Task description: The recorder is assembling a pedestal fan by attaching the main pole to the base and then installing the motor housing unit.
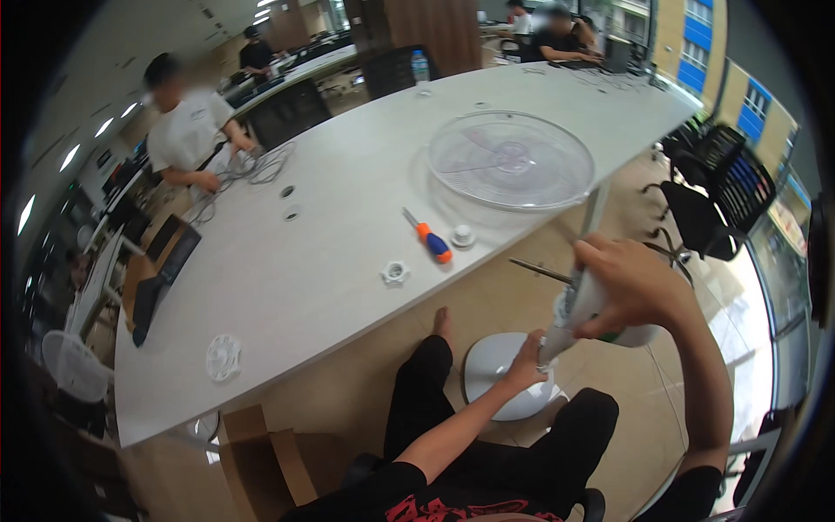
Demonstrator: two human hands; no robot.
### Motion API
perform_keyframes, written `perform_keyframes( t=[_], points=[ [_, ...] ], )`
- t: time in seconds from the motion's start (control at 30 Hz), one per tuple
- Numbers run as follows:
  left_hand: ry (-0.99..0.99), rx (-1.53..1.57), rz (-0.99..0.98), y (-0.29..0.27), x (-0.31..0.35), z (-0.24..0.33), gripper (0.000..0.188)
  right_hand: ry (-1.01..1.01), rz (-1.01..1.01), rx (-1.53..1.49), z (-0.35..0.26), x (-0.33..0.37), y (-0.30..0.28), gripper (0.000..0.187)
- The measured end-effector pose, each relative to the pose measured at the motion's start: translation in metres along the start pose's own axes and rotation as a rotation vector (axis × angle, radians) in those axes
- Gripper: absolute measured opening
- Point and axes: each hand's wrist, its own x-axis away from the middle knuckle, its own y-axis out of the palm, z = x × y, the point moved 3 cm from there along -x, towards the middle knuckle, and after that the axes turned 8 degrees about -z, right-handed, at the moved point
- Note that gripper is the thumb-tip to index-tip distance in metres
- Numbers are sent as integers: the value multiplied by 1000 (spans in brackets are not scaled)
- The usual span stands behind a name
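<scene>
Brown-and-black box (161, 274): near the white table's (322, 261) left end, apart from the loose parts; its contents cannot be made out.
White round part (223, 358): lying by the near edge, probably parked within reach.
Cable (261, 170): grey loops in the hands of a co-worker (191, 139) across the table.
Ribbed white nut (395, 274): resting flat, near the screwdriver (428, 237), perhaps so that small parts and tool stay together.
White knob (462, 236): just beside the screwdriver's orange-and-blue handle.
White base (496, 374): on the floor between the wearer's legs, its broad face up, likely there for steadiness and closeness.
Fan guard (511, 161): laid flat towards the table's far side with blades visible inside, a stable rest for something so wide.
Left hand (526, 361): fingers curled closely round the narrow lower end of the white fan body (590, 300), seemingly bracing it from below.
Metal shaft (541, 271): jutting from the fan body towards the table, clear of both hands.
Fan body: held tilted above the base; whether the two are joined, the overlap hides.
Right hand (631, 278): bent over the housing's top, thumb and fingers spread to its width and gripping, apparently to control the heavier end.
</scene>
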Motion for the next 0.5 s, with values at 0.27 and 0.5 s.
perform_keyframes(
  t=[0.27, 0.5],
  points=[
    [-113, -9, -71, 1, -3, -7, 116, 30, -130, 131, -15, -30, 10, 73],
    [-219, -219, -179, 10, -4, -51, 123, 169, -349, -139, -4, -18, 22, 79]
  ],
)
